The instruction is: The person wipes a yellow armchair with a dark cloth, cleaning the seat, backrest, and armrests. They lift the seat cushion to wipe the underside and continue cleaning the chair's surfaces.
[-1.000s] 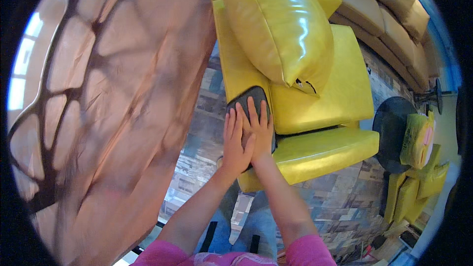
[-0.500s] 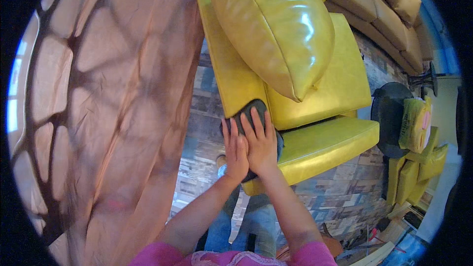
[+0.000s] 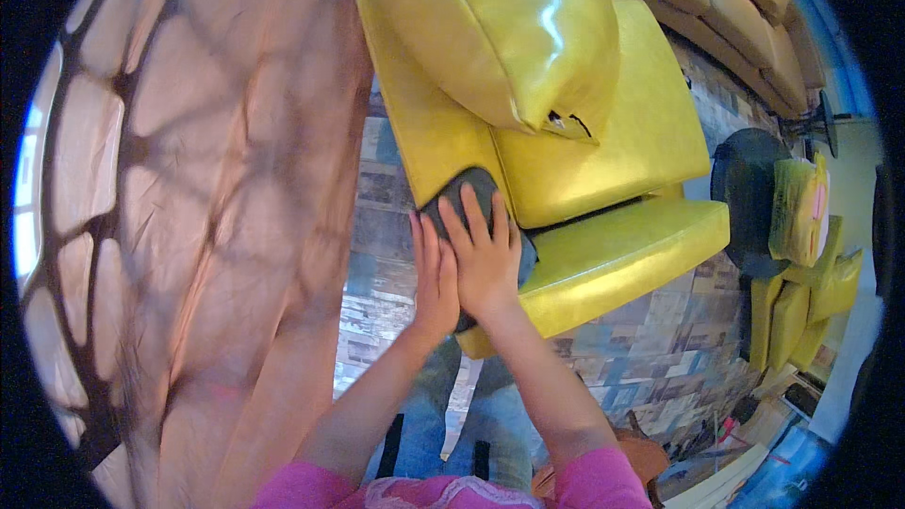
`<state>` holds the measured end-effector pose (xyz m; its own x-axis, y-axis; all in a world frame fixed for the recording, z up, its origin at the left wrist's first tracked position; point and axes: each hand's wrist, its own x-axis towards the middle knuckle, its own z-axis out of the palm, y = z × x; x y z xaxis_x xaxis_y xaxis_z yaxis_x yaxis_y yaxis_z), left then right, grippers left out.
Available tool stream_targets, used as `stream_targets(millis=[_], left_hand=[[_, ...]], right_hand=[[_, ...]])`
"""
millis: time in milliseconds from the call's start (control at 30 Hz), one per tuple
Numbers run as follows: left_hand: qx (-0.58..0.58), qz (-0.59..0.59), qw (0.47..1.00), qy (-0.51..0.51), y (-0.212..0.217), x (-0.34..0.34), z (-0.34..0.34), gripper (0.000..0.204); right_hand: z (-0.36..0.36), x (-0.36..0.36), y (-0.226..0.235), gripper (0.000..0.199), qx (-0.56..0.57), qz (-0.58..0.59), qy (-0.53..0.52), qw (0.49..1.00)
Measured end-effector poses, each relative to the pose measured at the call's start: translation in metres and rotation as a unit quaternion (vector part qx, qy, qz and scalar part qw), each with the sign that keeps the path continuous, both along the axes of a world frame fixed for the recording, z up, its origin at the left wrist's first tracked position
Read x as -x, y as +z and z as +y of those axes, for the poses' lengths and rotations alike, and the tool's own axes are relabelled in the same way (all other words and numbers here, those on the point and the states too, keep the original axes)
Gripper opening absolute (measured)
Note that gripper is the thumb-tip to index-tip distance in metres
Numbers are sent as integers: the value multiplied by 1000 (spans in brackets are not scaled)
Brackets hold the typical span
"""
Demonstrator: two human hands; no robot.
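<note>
A dark grey piece that looks like folded cloth [image 3: 468, 183] drapes over the near end of the yellow sofa's armrest [image 3: 412, 123]. My right hand [image 3: 487, 264] lies flat on top of it, fingers stretched and spread. Beside it, my left hand [image 3: 436, 287] rests along the cloth's left edge with its fingers straight; part of its palm side is hidden. The two hands touch or nearly touch near the thumbs. Just beyond the hands, a glossy yellow cushion [image 3: 490, 28] lies on the seat [image 3: 603, 146], with a dark gap at its near corner.
Brown fabric-covered furniture [image 3: 255, 179] runs along the left under a dark web-like shadow. A patchwork-patterned floor [image 3: 641, 339] shows between. To the right stand a round black table [image 3: 748, 193] with a yellow packet [image 3: 797, 212] and another yellow seat [image 3: 801, 311]. A brown sofa [image 3: 726, 19] stands far right.
My hands have shifted slightly up and left in view, still on the dark cloth. The left hand has slid off the right hand's edge. The cushion's near corner now shows a gap.
</note>
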<state>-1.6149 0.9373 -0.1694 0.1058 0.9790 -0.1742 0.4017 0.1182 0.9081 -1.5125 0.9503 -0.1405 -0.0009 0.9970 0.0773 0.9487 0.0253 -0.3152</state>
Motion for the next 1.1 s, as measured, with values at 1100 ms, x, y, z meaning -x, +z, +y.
stream_targets(millis=[1100], left_hand=[[-153, 207, 933, -251, 28, -75, -45, 57]], right_hand=[[-76, -113, -5, 30, -27, 33, -17, 999]])
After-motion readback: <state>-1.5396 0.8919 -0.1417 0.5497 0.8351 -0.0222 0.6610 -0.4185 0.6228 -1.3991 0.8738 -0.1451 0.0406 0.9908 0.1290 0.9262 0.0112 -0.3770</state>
